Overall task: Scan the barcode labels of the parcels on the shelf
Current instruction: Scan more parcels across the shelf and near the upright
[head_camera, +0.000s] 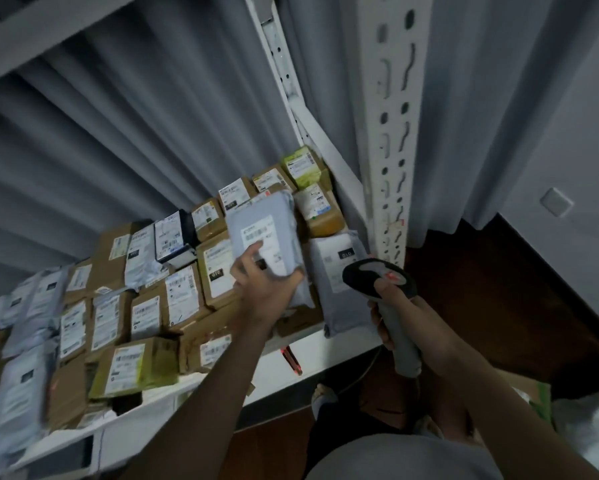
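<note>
Between the two hands, the grey parcel (263,233) is lifted off the shelf (325,344) by the left hand (263,289), thumb covering part of its label (261,244), which may spoil the read, while the right hand (405,313), fist wrapped round the scanner (381,282), might aim past it at neighbouring boxes.

Print on the white label (262,244) of the grey mailer (263,230) is too blurred to read, and the left hand (264,285) covers its lower corner. Parcels at the far left (12,341) smear and run off the edge. The right hand (407,315) hides the scanner (381,278) trigger.
</note>
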